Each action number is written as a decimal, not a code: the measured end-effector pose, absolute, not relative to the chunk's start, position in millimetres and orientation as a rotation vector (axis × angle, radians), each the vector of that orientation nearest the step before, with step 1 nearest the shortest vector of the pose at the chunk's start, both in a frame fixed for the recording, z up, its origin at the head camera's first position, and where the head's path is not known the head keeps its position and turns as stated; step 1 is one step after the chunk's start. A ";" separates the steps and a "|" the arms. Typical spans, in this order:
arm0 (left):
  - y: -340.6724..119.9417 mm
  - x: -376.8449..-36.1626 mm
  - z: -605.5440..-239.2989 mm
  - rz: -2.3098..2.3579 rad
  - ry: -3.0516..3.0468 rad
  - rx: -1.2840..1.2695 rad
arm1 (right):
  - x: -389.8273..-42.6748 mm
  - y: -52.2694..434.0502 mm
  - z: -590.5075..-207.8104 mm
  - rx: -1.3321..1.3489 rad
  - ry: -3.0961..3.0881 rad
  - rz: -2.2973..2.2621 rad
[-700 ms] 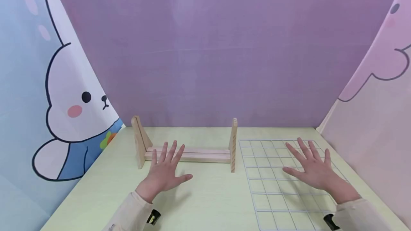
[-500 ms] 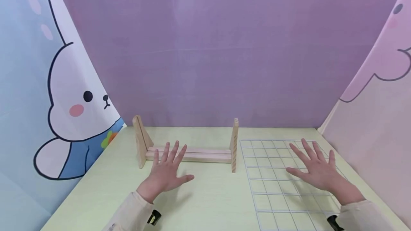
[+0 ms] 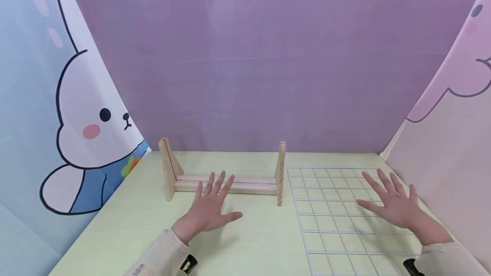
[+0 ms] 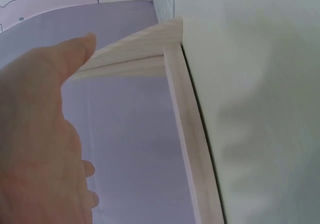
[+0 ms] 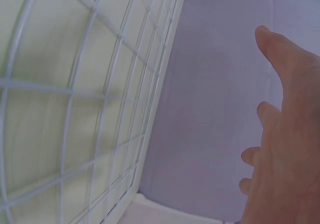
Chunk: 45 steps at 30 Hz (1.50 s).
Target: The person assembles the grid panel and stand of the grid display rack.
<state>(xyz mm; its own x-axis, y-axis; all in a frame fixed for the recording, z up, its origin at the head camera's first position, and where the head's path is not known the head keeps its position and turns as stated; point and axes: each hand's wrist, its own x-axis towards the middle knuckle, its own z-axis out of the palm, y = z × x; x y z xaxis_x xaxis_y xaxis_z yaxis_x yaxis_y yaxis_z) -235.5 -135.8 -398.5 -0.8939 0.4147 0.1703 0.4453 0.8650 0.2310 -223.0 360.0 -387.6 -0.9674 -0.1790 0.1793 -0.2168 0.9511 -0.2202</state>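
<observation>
- Overhead, head view: wooden rack point(image 3: 224, 181), two upright end boards joined by low rails, stands on the pale green table point(image 3: 253, 233). Left hand point(image 3: 211, 211) lies just in front of the rack's rails, fingers spread and straight, holding nothing. White wire grid panel point(image 3: 333, 216) lies flat right of the rack; right hand point(image 3: 395, 205) is over it, fingers splayed, empty.
- Left wrist view: rack rail point(image 4: 187, 139) beside the flat palm point(image 4: 35, 154).
- Right wrist view: grid wires point(image 5: 75, 108) beside straight fingers point(image 5: 285, 58).
</observation>
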 end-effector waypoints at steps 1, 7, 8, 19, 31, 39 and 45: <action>-134.3 -235.7 -399.7 -0.420 -2.914 -0.690 | -223.4 362.4 -388.1 0.294 -2.948 0.362; -123.7 -235.7 -406.0 -0.521 -2.881 -0.749 | -225.8 378.4 -393.0 0.267 -2.957 0.380; -121.7 -235.0 -406.8 -0.544 -2.872 -0.761 | -226.5 381.5 -394.6 0.262 -2.959 0.384; -100.7 -231.4 -422.0 -0.863 -2.776 -0.882 | -228.0 405.5 -402.4 0.208 -2.961 0.422; -67.6 -221.7 -431.7 -1.423 -2.814 -0.823 | -233.8 441.1 -423.6 0.139 -3.030 0.590; -39.7 -213.8 -436.5 -1.761 -2.738 -0.807 | -229.7 461.6 -436.0 0.126 -2.980 0.664; -20.3 -209.9 -440.2 -2.115 -2.686 -0.643 | -225.0 473.3 -439.7 0.045 -3.028 0.664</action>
